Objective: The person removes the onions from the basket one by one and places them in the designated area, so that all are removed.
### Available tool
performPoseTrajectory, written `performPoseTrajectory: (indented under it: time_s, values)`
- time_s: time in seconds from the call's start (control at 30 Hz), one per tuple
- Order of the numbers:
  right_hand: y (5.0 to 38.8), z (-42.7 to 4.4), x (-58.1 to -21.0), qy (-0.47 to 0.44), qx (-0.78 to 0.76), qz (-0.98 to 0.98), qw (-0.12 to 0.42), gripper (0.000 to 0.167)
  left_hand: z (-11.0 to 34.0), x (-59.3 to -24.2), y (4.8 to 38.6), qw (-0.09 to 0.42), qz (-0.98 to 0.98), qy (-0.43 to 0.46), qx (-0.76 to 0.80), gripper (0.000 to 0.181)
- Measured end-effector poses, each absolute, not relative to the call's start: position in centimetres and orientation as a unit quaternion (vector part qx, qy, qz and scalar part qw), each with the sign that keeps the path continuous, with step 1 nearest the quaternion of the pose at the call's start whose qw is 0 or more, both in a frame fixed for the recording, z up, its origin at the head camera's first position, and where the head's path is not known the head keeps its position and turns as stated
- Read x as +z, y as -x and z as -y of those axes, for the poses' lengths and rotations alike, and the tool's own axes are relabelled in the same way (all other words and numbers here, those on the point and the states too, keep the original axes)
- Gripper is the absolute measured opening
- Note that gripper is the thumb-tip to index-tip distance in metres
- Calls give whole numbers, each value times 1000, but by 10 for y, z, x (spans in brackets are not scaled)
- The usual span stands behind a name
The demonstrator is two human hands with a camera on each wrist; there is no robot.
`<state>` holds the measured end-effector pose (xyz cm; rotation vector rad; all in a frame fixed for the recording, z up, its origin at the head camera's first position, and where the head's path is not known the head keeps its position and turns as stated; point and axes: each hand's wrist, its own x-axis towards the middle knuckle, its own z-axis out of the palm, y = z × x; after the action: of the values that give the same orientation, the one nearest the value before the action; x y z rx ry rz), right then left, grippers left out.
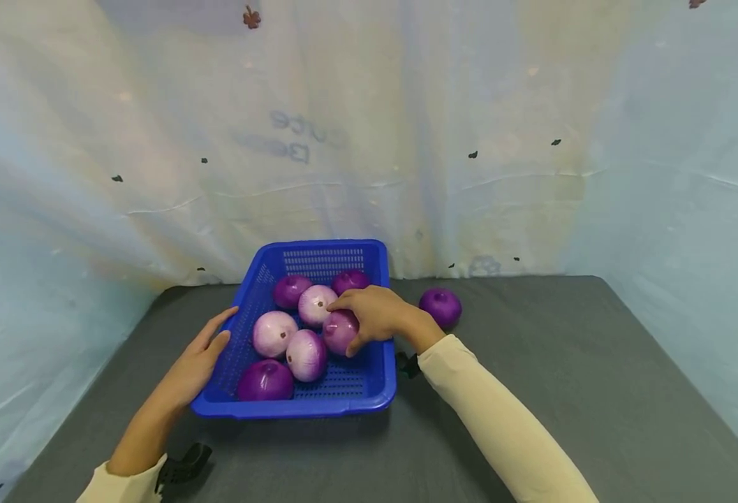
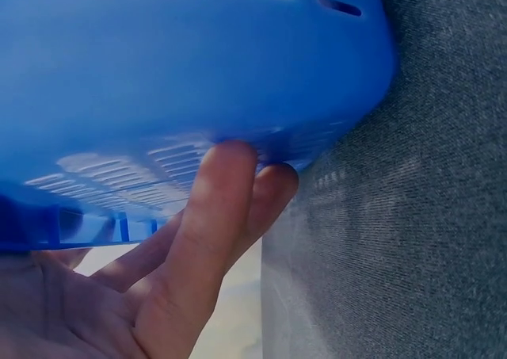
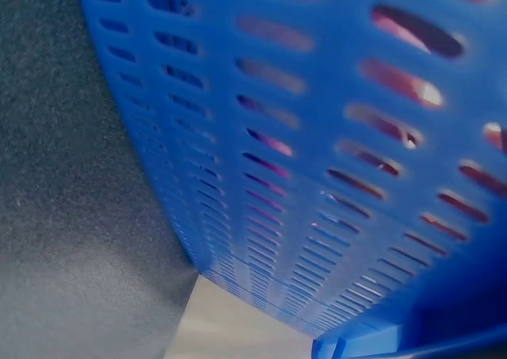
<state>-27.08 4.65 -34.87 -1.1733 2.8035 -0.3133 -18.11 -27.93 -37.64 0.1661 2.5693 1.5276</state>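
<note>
A blue plastic basket (image 1: 350,407) with slotted walls holds several purple onions, some deep purple (image 1: 265,381), others paler, such as the whitish onion (image 1: 274,333) at its left. My right hand (image 1: 378,318) reaches over the basket's right rim and grips a purple onion (image 1: 340,331) between thumb and fingers. At the left rim, my left hand (image 1: 195,363) holds the basket; in the left wrist view its fingers (image 2: 226,192) press the outer wall below the rim. The right wrist view shows the slotted wall (image 3: 301,177), with my right hand out of sight there.
One more purple onion (image 1: 440,307) lies on the dark grey table (image 1: 532,363), right of the basket. A pale, wrinkled sheet (image 1: 406,140) with small dark marks hangs behind the table and along both sides.
</note>
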Motion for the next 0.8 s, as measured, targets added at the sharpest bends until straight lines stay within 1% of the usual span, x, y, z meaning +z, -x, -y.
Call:
performPoseTrajectory:
  time_s: [0.1, 0.33, 0.63, 0.8]
  values:
    - [269, -47, -349, 385, -128, -913, 37, 82, 280, -375, 181, 66, -861, -66, 499, 58]
    - [261, -51, -340, 383, -154, -911, -22, 81, 282, -372, 181, 58, -868, -65, 489, 57]
    - [238, -82, -329, 354, -195, -913, -55, 83, 275, -374, 181, 60, -867, -64, 490, 55]
    - [229, -102, -330, 334, -249, -907, -54, 84, 275, -373, 181, 65, -873, -60, 479, 56]
